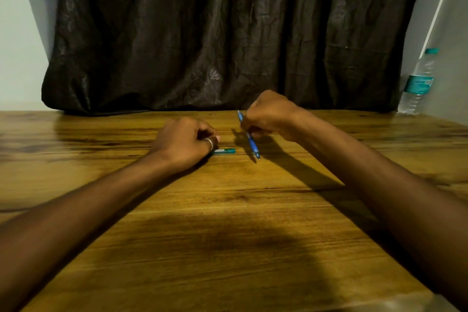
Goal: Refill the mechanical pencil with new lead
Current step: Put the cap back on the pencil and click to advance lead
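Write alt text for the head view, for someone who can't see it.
The right hand holds a blue mechanical pencil tip-down over a wooden table; the left hand hides one end of a teal lead case.

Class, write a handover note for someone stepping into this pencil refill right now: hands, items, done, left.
Left hand: fingers curled, resting on the wooden table, covering one end of the teal lead case; grip unclear.
Right hand: grips the blue mechanical pencil, tilted, tip low near the table.
The case lies flat on the table.
Done: pencil picked up.
Left: open case, take lead, load pencil.
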Motion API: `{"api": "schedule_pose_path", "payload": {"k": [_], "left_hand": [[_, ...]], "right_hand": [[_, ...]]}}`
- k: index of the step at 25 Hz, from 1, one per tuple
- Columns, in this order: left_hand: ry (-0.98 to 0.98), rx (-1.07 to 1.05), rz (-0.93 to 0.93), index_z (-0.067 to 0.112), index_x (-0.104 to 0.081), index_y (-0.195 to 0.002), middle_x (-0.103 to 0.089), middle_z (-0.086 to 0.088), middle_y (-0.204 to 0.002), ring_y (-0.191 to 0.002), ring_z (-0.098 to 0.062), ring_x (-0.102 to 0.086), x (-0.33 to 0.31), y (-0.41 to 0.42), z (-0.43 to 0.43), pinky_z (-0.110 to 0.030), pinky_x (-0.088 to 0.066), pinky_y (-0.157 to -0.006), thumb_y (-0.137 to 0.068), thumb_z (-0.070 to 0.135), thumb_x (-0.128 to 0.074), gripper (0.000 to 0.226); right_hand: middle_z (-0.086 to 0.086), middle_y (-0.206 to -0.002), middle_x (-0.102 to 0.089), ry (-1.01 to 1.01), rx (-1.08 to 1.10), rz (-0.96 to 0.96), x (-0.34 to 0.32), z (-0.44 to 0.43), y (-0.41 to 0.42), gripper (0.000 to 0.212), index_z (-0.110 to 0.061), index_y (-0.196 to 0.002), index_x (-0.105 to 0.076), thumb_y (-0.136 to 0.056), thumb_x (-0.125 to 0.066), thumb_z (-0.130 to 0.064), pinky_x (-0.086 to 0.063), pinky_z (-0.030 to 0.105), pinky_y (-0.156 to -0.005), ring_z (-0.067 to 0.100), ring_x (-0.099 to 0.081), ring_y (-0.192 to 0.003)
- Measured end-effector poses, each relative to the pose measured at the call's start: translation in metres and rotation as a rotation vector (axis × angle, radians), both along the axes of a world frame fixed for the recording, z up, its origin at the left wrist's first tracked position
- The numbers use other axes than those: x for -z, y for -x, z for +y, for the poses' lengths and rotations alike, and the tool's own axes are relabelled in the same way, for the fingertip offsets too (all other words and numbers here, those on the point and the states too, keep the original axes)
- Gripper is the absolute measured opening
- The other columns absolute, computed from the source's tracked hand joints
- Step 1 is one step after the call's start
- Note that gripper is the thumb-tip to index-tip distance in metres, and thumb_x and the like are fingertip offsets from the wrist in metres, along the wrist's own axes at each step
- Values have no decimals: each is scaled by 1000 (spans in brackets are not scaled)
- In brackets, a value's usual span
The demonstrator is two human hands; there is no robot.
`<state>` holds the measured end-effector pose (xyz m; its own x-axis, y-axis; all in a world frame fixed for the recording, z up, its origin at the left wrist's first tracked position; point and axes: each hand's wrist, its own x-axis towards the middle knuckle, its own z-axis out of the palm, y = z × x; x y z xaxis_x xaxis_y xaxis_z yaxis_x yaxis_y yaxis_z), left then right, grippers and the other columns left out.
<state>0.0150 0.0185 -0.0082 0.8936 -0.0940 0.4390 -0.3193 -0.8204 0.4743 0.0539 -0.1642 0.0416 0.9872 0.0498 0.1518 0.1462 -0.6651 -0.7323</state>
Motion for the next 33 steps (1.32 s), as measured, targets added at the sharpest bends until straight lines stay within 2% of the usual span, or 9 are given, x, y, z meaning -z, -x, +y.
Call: {"api": "schedule_pose_path", "payload": {"k": [6, 11, 14, 18, 20, 23, 25, 28, 33], "left_hand": [[-126, -29, 46, 30, -80, -98, -68, 17, -81, -77, -3, -61, -1, 2, -10, -22, -42, -62, -91, 38, -70, 14], [-79, -45, 91, 28, -82, -90, -76, 12, -80, -70, 0, -62, -3, -1, -17, -20, -40, -55, -87, 38, -74, 13], [-3, -64, 132, 26, -83, -82, -72, 13, -68, -62, -1, -61, -3, -6, -21, -19, -37, -50, -82, 42, -78, 16], [121, -85, 158, 19, -81, -71, -74, 5, -62, -54, -6, -63, 1, -12, -24, -21, -44, -53, -80, 37, -82, 20], [195, -90, 162, 16, -79, -66, -74, 1, -57, -45, -5, -61, 4, -13, -25, -22, -46, -52, -79, 34, -83, 23], [245, -87, 167, 15, -79, -70, -73, 2, -55, -43, -3, -61, 7, -14, -28, -26, -52, -54, -80, 31, -83, 20], [237, -83, 142, 15, -80, -72, -75, 2, -57, -51, -7, -67, 8, -14, -30, -30, -59, -63, -82, 28, -82, 16], [212, -64, 107, 14, -81, -76, -76, 1, -60, -62, -15, -75, 9, -13, -31, -35, -63, -73, -84, 22, -79, 11], [236, -35, 114, 13, -81, -81, -77, -2, -66, -58, -9, -71, 10, -12, -29, -35, -64, -75, -85, 17, -78, 6]], "right_hand": [[11, -76, -75, 266, -5, 159, 5, 8, 8, 8, -7, -74, -71, -79, -76, -5, -63, 32, -77, 18, -76, -73], [8, -72, -74, 308, -4, 151, 6, 8, 8, 12, -9, -72, -71, -80, -80, -9, -61, 23, -64, 14, -73, -65], [5, -64, -73, 327, 1, 144, 7, 9, 7, 15, -11, -69, -70, -79, -81, -12, -58, 20, -58, 11, -71, -57], [4, -69, -76, 311, -7, 98, 11, 11, 9, 14, -11, -70, -71, -78, -81, -12, -63, 28, -72, 13, -76, -67], [4, -71, -76, 304, -7, 77, 13, 12, 9, 12, -11, -70, -72, -78, -81, -12, -63, 28, -73, 12, -76, -69], [-2, -59, -71, 307, 8, 47, 13, 13, 7, 19, -14, -62, -69, -77, -82, -15, -59, 21, -56, 6, -69, -53], [-7, -46, -65, 326, 21, 34, 13, 13, 8, 24, -14, -57, -67, -76, -82, -18, -47, 16, -43, 1, -61, -41], [-10, -32, -55, 366, 19, 22, 14, 12, 9, 28, -13, -53, -64, -74, -80, -21, -32, 10, -34, -2, -51, -29], [-3, -55, -66, 312, -12, 48, 13, 12, 10, 22, -14, -60, -67, -78, -79, -18, -37, 11, -35, 2, -58, -40]]}}
